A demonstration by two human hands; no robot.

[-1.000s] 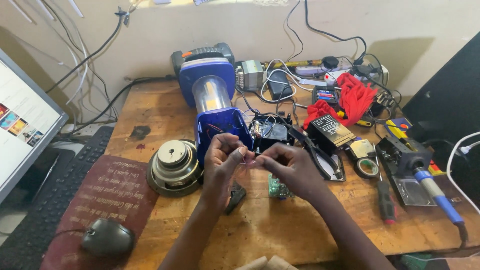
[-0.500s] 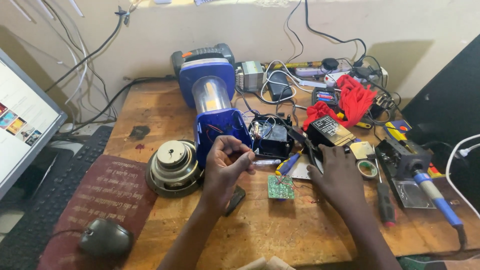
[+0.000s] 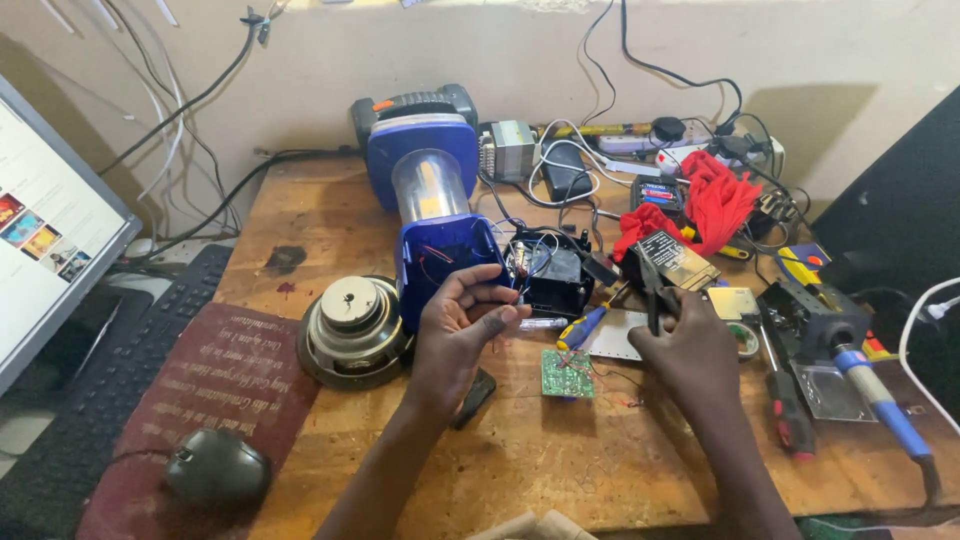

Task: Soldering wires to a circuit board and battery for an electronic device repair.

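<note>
My left hand is raised over the wooden table, its fingertips pinched on thin wires that lead to the open blue lantern and the black box beside it. My right hand is further right, closed around the handles of dark pliers, whose jaws point away from me. A small green circuit board lies flat between my hands with fine wires trailing from it. A blue and yellow screwdriver rests just beyond the board.
A round speaker sits left of the lantern. A red cloth, cables and a power strip crowd the back right. A soldering iron and red screwdriver lie right. A mouse, keyboard and monitor stand left.
My hands were together at the centre. The right hand has moved right and closed on the pliers. The left hand stays raised with the wires, and the circuit board now lies uncovered.
</note>
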